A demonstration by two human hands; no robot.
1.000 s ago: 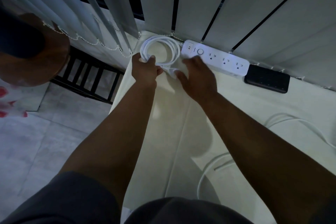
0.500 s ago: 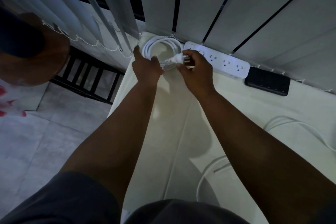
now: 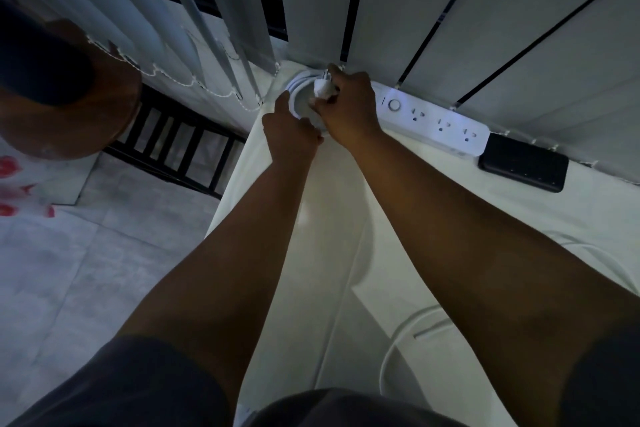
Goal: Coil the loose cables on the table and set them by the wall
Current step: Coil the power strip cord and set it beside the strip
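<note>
A coiled white cable (image 3: 297,90) lies at the table's far left corner, against the vertical blinds. My right hand (image 3: 348,107) grips the cable's white plug (image 3: 322,88) over the coil, prongs pointing up toward the blinds. My left hand (image 3: 289,130) rests on the coil's near side, fingers pressing on the loops. Both hands hide most of the coil. A loose white cable (image 3: 398,347) lies on the cream table (image 3: 332,218) at the lower right, and another loose cable (image 3: 588,250) curves at the right edge.
A white power strip (image 3: 436,125) lies along the blinds to the right of the coil, and a black flat box (image 3: 524,166) sits beyond it. The table's left edge drops to a tiled floor (image 3: 69,288) with a black rack (image 3: 173,146).
My right hand picked up the plug and carried it left and back over the coil. My left hand shifted from gripping the coil's left side to pressing its near side.
</note>
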